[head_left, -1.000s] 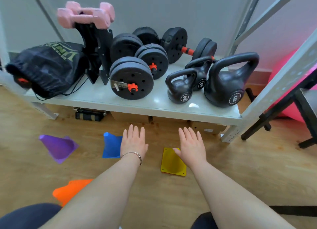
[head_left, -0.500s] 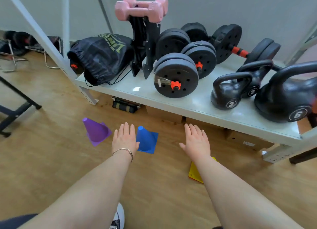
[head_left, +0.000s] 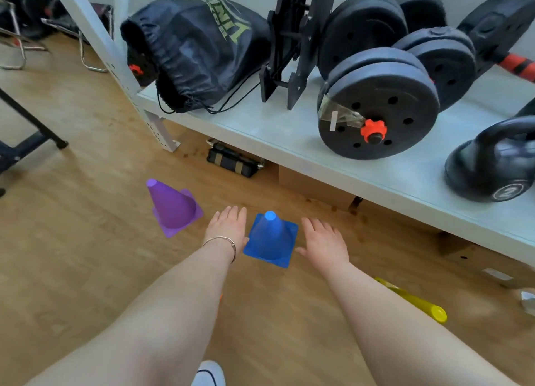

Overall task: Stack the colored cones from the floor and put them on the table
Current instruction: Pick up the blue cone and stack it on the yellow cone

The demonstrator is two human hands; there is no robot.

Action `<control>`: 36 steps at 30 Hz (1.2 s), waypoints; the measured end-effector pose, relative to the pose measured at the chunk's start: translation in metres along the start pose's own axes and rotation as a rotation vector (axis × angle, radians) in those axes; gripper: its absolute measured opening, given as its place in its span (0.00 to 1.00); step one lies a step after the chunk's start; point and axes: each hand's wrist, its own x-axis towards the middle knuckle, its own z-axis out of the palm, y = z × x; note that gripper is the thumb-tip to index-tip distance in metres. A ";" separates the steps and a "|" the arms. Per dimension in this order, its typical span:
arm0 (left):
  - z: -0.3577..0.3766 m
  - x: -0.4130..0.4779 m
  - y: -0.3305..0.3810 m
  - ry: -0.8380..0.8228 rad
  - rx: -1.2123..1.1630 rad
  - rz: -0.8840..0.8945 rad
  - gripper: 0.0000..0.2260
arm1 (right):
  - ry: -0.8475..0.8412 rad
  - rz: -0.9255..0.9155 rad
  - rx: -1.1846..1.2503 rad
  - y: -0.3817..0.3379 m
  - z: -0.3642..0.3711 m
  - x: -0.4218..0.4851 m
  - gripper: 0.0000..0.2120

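Both arms reach forward and down, palms facing the floor with fingers spread and holding nothing. The left hand [head_left: 227, 226], a bracelet at its wrist, and the right hand [head_left: 325, 242] flank the upright blue cone [head_left: 271, 239] on the wooden floor [head_left: 72, 255]. The purple cone [head_left: 172, 208] stands just left. A yellow cone [head_left: 417, 303] lies tipped beside the right forearm, below the white shelf [head_left: 289, 136].

both my arms stretched forward, left hand [head_left: 227, 226] and right hand [head_left: 325, 242] flat, palms down, fingers spread.
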 end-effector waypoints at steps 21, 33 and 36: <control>0.057 0.001 0.025 -0.117 -0.584 -0.110 0.25 | -0.238 0.108 0.461 -0.014 0.059 0.035 0.40; -0.002 -0.063 0.057 0.051 -0.844 -0.001 0.28 | -0.082 0.092 0.630 0.025 -0.021 -0.052 0.41; -0.030 -0.079 0.076 0.053 -0.868 0.047 0.28 | -0.042 0.095 0.643 0.041 -0.049 -0.079 0.40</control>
